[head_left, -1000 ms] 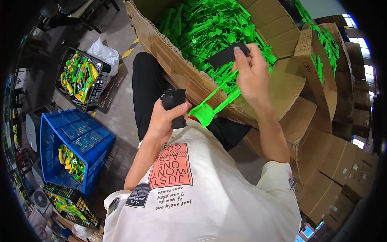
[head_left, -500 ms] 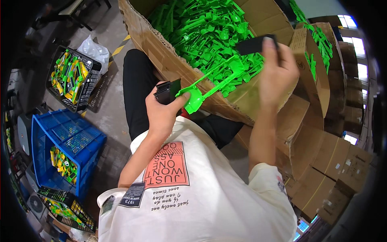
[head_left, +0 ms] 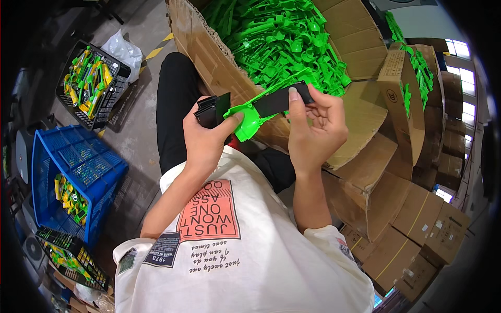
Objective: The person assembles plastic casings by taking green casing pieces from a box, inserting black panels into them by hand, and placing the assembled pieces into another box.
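Note:
My left hand [head_left: 202,141] is closed on a bright green plastic part [head_left: 247,124], its thumb pressing on the part's rounded end. A stack of thin black rectangular pieces [head_left: 207,112] is also gripped in that hand, behind the thumb. Between the thumb and fingers of my right hand [head_left: 317,128] is a single flat black rectangular piece [head_left: 273,101]. This piece lies over the green part's long frame and hides much of it. Whether it is seated in the frame, I cannot tell.
Ahead stands a big cardboard box [head_left: 193,49] heaped with loose green plastic parts [head_left: 282,41]. To the left are a black crate [head_left: 119,70] and a blue crate [head_left: 86,161] with yellow and green pieces, and another black crate [head_left: 78,255]. Stacked cartons [head_left: 412,229] line the right.
My right hand has come left and toward me, bringing the black piece from above the box onto the green part. The left hand keeps its hold; the view has shifted slightly.

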### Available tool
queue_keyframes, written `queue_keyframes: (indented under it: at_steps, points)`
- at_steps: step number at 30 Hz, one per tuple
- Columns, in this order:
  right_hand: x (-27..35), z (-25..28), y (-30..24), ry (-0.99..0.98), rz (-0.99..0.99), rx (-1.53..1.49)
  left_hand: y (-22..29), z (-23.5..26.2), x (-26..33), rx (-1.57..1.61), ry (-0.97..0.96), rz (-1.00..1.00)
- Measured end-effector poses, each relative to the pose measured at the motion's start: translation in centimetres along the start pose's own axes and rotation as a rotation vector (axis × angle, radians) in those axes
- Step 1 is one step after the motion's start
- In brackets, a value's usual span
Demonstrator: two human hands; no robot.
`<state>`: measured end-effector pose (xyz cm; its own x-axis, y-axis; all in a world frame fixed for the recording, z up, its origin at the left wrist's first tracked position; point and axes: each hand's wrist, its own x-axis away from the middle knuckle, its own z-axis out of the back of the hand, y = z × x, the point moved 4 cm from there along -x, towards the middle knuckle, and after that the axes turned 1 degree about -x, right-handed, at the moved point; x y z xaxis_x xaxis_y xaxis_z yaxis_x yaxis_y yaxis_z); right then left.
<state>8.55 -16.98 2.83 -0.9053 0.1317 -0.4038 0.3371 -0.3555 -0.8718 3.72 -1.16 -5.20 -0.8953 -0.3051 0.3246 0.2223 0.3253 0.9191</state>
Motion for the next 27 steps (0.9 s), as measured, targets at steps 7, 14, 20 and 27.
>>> queue_keyframes:
  at_steps: [7,14,20,27]
  points:
    - [-0.3,0.2,-0.2,-0.037,0.022,0.113,-0.4,0.0,0.1,0.038,0.032,0.014]
    - [-1.2,0.5,2.8,-0.158,-0.306,-0.061,-1.0,0.0,0.0,0.036,-0.001,-0.038]
    - [-1.4,0.7,3.0,-0.188,-0.297,0.043,-1.1,-0.1,0.1,-0.004,-0.050,0.027]
    - [-2.3,1.4,0.8,-0.189,0.215,0.598,-0.5,0.1,-0.6,0.007,-0.021,0.009]
